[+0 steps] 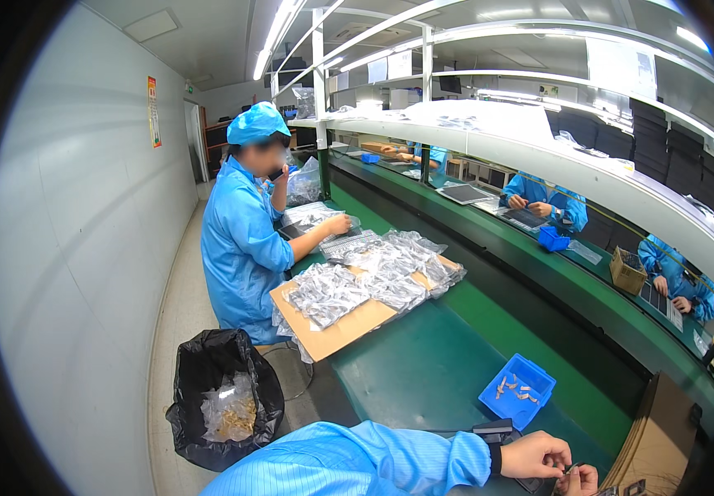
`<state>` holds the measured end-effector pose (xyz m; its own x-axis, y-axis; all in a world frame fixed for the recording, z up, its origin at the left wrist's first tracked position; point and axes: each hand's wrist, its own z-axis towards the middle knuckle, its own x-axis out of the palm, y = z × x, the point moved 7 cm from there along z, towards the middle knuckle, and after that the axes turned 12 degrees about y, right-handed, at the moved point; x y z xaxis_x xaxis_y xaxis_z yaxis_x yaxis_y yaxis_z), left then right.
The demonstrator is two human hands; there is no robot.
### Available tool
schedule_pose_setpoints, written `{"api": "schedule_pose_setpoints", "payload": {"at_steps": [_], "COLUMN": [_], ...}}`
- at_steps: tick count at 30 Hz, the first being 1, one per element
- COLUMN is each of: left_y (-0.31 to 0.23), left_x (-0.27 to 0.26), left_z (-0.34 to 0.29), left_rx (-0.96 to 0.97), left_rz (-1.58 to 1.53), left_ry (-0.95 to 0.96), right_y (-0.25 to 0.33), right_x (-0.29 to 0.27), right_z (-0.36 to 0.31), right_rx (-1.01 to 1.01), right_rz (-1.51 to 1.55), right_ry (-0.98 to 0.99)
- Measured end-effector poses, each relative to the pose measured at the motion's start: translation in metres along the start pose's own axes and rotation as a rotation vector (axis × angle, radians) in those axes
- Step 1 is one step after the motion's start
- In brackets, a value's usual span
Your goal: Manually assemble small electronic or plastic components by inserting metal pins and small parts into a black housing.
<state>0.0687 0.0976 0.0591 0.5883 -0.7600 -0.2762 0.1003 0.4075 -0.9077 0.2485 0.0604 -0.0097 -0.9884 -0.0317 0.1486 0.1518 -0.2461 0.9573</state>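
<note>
Head view: at lower right, left hand [534, 455] and right hand [580, 479] close together, fingers of both bent and pinched on the same small dark piece [570, 469]; too small to identify. Location of piece: between the fingertips, near the edge of the picture. Right hand partly cut off by the lower edge. Dark band [496, 460] around left wrist, just below the blue sleeve [423, 456]. Black device [493, 430] just beside that wrist. Farther up on green worktop [410, 364]: blue tray [501, 407] with several small tan pieces [525, 395] inside. To the right of the hands, cardboard stack [654, 430]. Farther off, cardboard sheet [344, 332] under a heap of clear bags [398, 269]; beyond, co-worker [245, 240] in blue, one hand by the face. On floor at left, black-lined bin [191, 387] with plastic waste [231, 407].
</note>
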Motion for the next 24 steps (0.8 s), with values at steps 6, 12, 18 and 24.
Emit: {"api": "schedule_pose_setpoints", "payload": {"at_steps": [6, 12, 18, 24], "left_y": [-0.001, 0.000, 0.002, 0.000], "left_x": [0.000, 0.000, 0.000, -0.001], "left_z": [0.000, 0.000, 0.001, 0.000], "left_rx": [-0.004, 0.007, 0.012, 0.014], "left_rz": [0.007, 0.013, 0.006, 0.015], "left_ry": [-0.003, -0.009, -0.016, -0.024], "right_y": [-0.007, -0.007, -0.009, -0.010], "right_x": [-0.005, -0.005, -0.006, -0.007], "right_z": [0.001, 0.000, 0.001, 0.002], "right_rx": [-0.027, 0.002, 0.005, 0.000], "right_rz": [-0.020, -0.011, -0.013, -0.019], "right_ry": [-0.017, -0.021, -0.008, 0.005]}}
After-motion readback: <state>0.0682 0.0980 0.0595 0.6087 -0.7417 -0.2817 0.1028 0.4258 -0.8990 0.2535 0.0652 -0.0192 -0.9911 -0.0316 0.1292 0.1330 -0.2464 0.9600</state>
